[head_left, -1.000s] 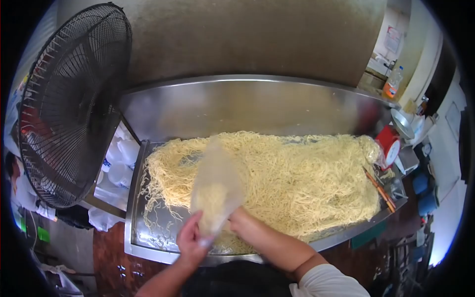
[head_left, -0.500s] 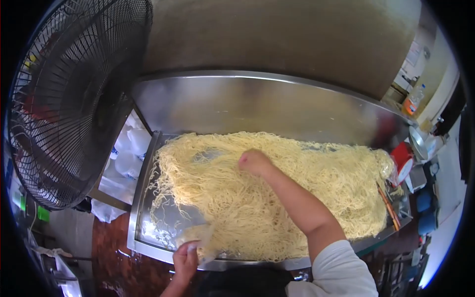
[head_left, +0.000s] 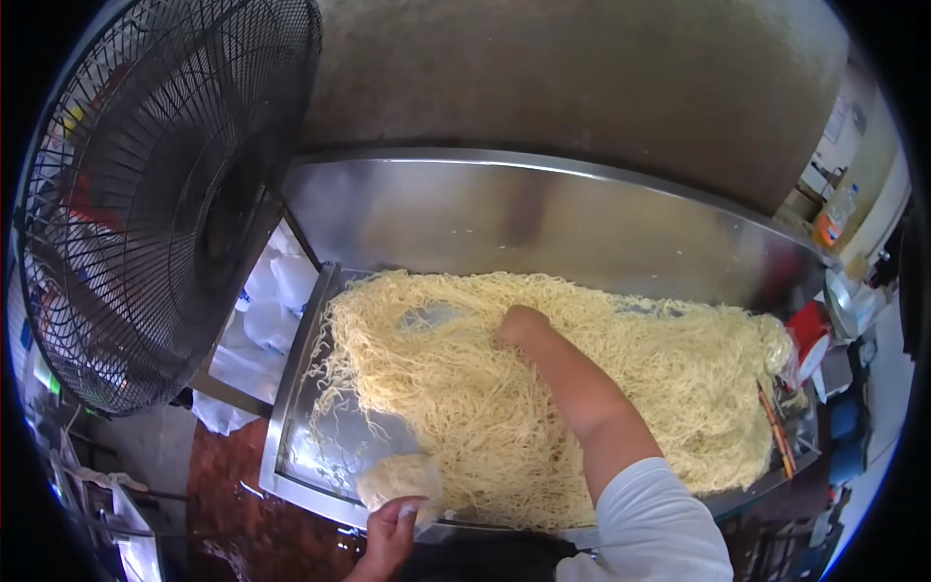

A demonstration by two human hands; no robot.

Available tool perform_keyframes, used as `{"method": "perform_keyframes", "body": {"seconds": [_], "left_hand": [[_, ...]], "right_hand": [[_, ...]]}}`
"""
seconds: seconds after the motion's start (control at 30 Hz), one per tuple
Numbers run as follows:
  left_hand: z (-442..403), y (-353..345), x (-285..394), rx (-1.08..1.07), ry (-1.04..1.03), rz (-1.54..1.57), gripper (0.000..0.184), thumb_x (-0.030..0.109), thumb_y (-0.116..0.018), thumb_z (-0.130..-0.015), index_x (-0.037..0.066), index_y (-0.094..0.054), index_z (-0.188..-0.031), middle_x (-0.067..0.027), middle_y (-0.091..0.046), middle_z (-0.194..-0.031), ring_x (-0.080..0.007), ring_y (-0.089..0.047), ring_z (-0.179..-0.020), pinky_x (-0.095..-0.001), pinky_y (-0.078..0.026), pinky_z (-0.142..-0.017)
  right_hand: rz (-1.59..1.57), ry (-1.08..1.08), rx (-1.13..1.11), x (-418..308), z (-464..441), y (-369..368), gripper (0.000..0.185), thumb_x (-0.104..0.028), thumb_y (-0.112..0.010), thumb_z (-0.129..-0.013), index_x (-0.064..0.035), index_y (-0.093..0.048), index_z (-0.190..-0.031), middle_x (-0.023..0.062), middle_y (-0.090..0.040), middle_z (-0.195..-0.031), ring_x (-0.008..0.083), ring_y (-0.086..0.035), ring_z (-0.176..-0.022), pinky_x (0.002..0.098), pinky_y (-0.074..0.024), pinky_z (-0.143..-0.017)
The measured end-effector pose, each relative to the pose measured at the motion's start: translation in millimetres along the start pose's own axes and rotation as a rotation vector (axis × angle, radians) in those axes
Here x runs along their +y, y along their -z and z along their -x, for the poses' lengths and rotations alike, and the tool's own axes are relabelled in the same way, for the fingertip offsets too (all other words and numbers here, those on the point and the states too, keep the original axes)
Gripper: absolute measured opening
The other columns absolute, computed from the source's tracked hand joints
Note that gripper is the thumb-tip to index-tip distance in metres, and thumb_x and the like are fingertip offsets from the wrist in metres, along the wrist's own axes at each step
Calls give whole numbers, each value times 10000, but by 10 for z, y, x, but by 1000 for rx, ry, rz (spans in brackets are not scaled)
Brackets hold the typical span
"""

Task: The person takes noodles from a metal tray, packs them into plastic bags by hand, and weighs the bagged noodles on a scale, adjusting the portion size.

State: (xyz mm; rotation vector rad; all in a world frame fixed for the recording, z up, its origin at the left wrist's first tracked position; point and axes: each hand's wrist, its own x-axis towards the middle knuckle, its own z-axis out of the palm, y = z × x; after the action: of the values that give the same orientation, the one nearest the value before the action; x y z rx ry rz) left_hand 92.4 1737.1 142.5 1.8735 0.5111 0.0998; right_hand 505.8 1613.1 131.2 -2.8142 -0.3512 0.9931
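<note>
A wide heap of pale yellow noodles (head_left: 601,388) is spread over the metal table (head_left: 325,456). At the front left edge, my left hand (head_left: 391,532) is closed on a clear plastic bag (head_left: 429,482), thumb on top. Some noodles show in or through the bag. My right hand (head_left: 524,327) reaches into the upper middle of the heap. Its fingertips are sunk among the strands, so I cannot see whether they grip any. To its left, bare metal shows through a gap in the noodles.
A large black fan (head_left: 184,194) stands close on the left. Beside it are white plastic bags (head_left: 272,320). A metal backsplash (head_left: 543,223) rises behind the heap. At the right end lie brown sticks (head_left: 776,432), with a red object (head_left: 807,325) and a bottle (head_left: 836,215) beyond.
The camera view has shifted slightly, moving the scene right and down. My right hand has gone lower into the noodles. The bag in my left hand looks fuller and more spread.
</note>
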Motion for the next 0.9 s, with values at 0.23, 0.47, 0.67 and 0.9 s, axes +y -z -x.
{"method": "perform_keyframes", "body": {"seconds": [0.23,0.47,0.67,0.9], "left_hand": [[-43,-7,68,-55,67,67,207,142,-539,-945,-8,-672,-996,-71,-679,-889,-118,-596,-844,-261,-473,-773],[-50,20,-2,-54,-48,11,186,112,-541,-938,-11,-671,-987,-77,-682,-900,-126,-605,-866,-267,-476,-791],[-28,12,90,-70,-89,6,174,95,-545,-931,-13,-668,-991,-87,-685,-922,-130,-612,-880,-271,-481,-795],[32,25,-99,-36,-176,-46,188,114,-549,-934,-23,-663,-993,-88,-686,-899,-126,-611,-856,-266,-487,-774]], "right_hand": [[22,149,238,202,-250,-404,250,-245,-618,-781,-52,-695,-920,105,-685,-910,254,-650,-827,376,-505,-724],[-1156,404,21,321,491,93,199,-258,-684,-817,-67,-639,-785,13,-619,-726,106,-576,-676,278,-477,-588],[-668,423,-26,664,636,249,109,-181,-651,-782,-74,-649,-763,13,-603,-632,112,-548,-558,267,-461,-524],[-64,284,617,784,338,22,162,-216,-616,-753,-91,-695,-819,100,-672,-760,252,-635,-681,374,-496,-624]]}}
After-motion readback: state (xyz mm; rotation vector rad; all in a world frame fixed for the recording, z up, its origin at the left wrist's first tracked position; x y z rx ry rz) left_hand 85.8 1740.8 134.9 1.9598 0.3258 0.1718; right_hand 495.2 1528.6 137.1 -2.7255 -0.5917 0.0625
